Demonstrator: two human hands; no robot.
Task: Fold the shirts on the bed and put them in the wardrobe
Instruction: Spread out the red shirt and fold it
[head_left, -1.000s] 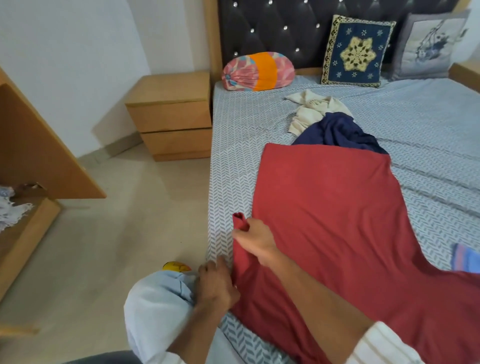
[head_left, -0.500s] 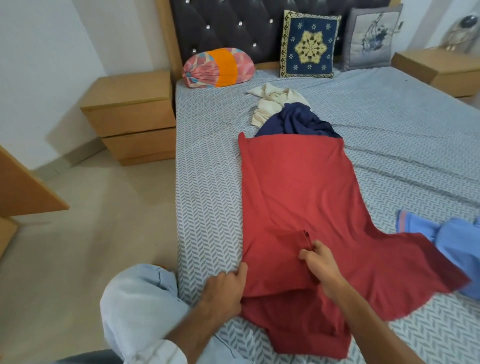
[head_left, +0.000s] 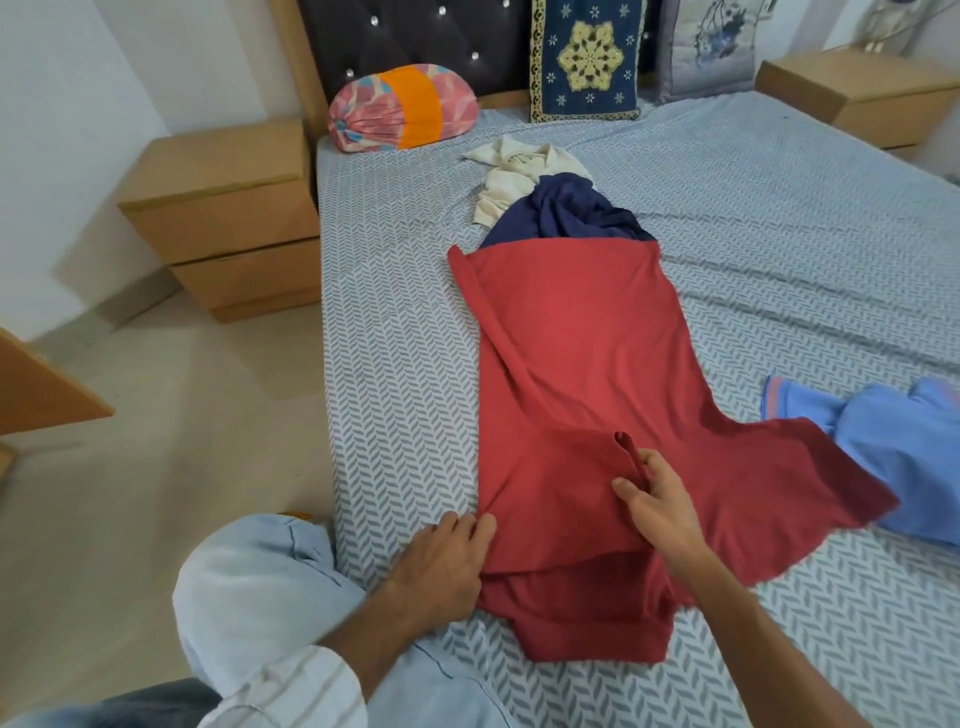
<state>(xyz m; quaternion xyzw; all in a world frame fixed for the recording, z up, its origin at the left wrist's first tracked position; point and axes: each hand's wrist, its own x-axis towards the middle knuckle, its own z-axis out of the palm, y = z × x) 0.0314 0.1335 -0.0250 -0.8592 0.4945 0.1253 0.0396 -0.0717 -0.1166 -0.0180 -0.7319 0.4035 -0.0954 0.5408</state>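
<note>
A red shirt lies spread lengthwise on the patterned bed, its left sleeve folded inward over the body. My left hand presses flat on the shirt's near left edge. My right hand pinches the folded sleeve's cuff near the shirt's middle. A navy shirt and a cream shirt lie crumpled beyond the red one. A blue shirt lies bunched at the right, touching the red shirt's right sleeve.
Two cushions and a bolster lean at the headboard. Wooden nightstands stand on both sides of the bed. A wooden panel edge shows at far left. My knee in light trousers is against the bed's side.
My right hand carried the left sleeve from the bed's edge inward over the shirt's body. My left hand stayed on the near left edge. The view swung right.
</note>
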